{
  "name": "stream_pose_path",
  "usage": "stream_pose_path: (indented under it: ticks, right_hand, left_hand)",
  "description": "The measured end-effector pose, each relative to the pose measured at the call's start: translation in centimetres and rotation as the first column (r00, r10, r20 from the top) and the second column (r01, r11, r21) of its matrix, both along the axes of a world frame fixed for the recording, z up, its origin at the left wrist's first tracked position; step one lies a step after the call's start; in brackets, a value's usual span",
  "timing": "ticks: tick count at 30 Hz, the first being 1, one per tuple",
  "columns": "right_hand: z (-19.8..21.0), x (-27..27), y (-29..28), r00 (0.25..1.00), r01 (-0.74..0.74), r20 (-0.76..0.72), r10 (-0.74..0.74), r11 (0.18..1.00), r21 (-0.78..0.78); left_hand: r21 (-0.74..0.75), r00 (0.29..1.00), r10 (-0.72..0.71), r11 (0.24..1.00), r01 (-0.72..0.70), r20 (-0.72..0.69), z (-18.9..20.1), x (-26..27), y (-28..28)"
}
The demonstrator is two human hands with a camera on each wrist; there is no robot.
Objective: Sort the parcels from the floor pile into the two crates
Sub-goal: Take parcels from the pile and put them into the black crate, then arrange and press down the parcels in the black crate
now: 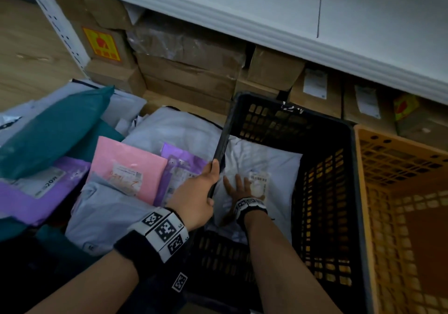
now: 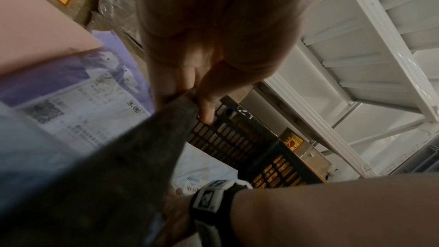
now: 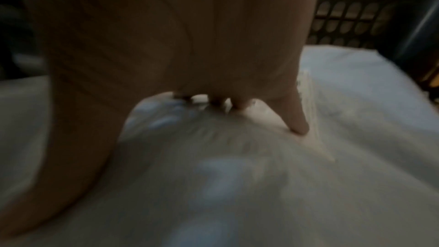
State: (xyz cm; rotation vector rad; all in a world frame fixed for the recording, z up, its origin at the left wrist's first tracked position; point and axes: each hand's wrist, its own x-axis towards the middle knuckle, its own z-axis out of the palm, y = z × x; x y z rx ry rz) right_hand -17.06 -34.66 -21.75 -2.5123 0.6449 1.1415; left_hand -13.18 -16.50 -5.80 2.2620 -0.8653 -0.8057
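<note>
Gripping the black crate (image 1: pixel 322 168) by its left rim, my left hand (image 1: pixel 196 192) steadies it, I think, so it won't slide. Parcels (image 1: pixel 126 168) not yet sorted lie piled on the floor beside it. Inside, my right hand (image 1: pixel 240 187) presses flat, fingers spread, on the white parcel (image 1: pixel 274 168), seating it. At right the orange crate (image 1: pixel 400 192) holds no parcel I can see.

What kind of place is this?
Probably a parcel storeroom or small courier depot. Labelled mailer bags lie piled on the floor, taped cardboard boxes are stacked under a white metal shelf, and a black crate stands beside an orange crate.
</note>
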Motion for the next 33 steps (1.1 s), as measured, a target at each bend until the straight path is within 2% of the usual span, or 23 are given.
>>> stream_pose_path:
  ticks: [2, 4, 7, 9, 13, 15, 16, 18, 20, 22, 24, 26, 29, 33]
  right_hand:
    - [0.8, 0.2, -0.5, 0.996, -0.083, 0.013, 0.083, 0.997, 0.002]
    - [2.0, 0.0, -0.6, 0.993, -0.076, 0.095, 0.071, 0.996, 0.05]
    - [4.4, -1.7, -0.4, 0.929, 0.129, 0.326, -0.174, 0.979, 0.156]
    - [6.5, -3.0, -0.2, 0.865, 0.198, 0.434, -0.253, 0.966, 0.168]
    - [11.7, -3.7, 1.2, 0.76, 0.24, 0.57, -0.312, 0.95, 0.2]
    - [14.1, -3.7, 2.8, 0.695, 0.213, 0.652, -0.302, 0.953, 0.215]
    - [15.0, -3.7, 3.8, 0.676, 0.192, 0.674, -0.298, 0.954, 0.229]
    - [16.4, -3.5, 5.8, 0.684, 0.165, 0.66, -0.311, 0.947, 0.274]
    - [17.1, -3.1, 7.4, 0.722, 0.142, 0.625, -0.296, 0.948, 0.285]
    - [17.3, -2.8, 8.3, 0.761, 0.108, 0.602, -0.242, 0.962, 0.251]
    - [17.5, -2.6, 8.8, 0.786, 0.097, 0.584, -0.204, 0.973, 0.209]
    - [17.7, -2.5, 8.9, 0.791, 0.12, 0.569, -0.226, 0.969, 0.218]
    - [18.0, -2.3, 9.0, 0.796, 0.14, 0.553, -0.245, 0.964, 0.227]
    - [18.5, -2.5, 9.2, 0.817, 0.122, 0.542, -0.197, 0.977, 0.172]
  left_hand:
    - [0.006, 1.0, -0.011, 1.0, 0.011, 0.002, 0.0, 0.0, 0.1]
    - [0.001, 1.0, -0.006, 1.0, 0.006, -0.01, -0.1, 0.2, 0.2]
    - [-0.038, 0.995, -0.014, 0.999, 0.01, -0.096, 0.2, 0.7, 0.8]
    - [-0.074, 0.993, -0.009, 0.997, 0.0, -0.115, 0.4, 1.4, 2.0]
    - [-0.067, 0.977, 0.121, 0.992, -0.111, 0.173, 0.5, 4.0, 6.8]
    - [-0.059, 0.954, 0.169, 0.986, -0.159, 0.246, 0.0, 5.4, 9.8]
    - [-0.008, 0.954, 0.141, 0.99, -0.144, 0.266, -0.5, 5.9, 11.1]
    - [0.231, 0.948, -0.027, 0.972, -0.049, 0.316, -1.4, 6.3, 13.0]
    - [0.492, 0.902, -0.265, 0.868, 0.07, 0.34, -2.0, 5.9, 13.9]
    - [0.626, 0.835, -0.429, 0.768, 0.135, 0.346, -2.1, 5.1, 13.9]
    - [0.67, 0.776, -0.494, 0.732, 0.128, 0.392, -1.9, 4.5, 13.9]
    - [0.644, 0.756, -0.464, 0.761, 0.074, 0.461, -1.0, 4.5, 14.0]
    - [0.567, 0.804, -0.33, 0.824, -0.011, 0.495, 1.4, 5.3, 14.7]
    - [0.42, 0.81, -0.205, 0.906, -0.056, 0.55, 4.8, 6.4, 16.2]
